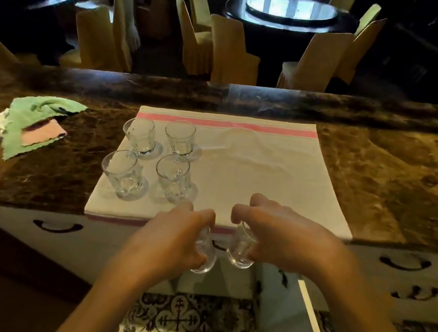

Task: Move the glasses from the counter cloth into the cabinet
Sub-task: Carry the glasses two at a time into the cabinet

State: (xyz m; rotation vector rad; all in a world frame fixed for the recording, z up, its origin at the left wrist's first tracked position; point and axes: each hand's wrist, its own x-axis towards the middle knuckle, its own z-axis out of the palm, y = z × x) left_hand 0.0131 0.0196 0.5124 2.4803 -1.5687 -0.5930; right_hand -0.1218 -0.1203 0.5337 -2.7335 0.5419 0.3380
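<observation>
Just off the near edge of the cloth (253, 176), in front of the drawer fronts, each hand holds one small clear glass: the left hand (174, 232) is closed around the left glass (203, 262), the right hand (284, 234) around the right glass (239, 250), and the two glasses hang side by side, nearly touching, both tilted. Four more glasses stand upright on the cloth's left part in two rows: back-left glass (140, 135), back-right glass (180, 139), front-left glass (123, 175), front-right glass (174, 177). The rest of the cloth is bare; it is pale with a pink stripe along its far edge and lies on a dark marble counter (392, 184). Left of the cloth, well apart from it, lies a heap of rags (32, 122), green, pink and white. Beyond the counter, past the cloth's far edge, stand round tables with covered chairs (229, 46). No writing or label can be read on anything.
</observation>
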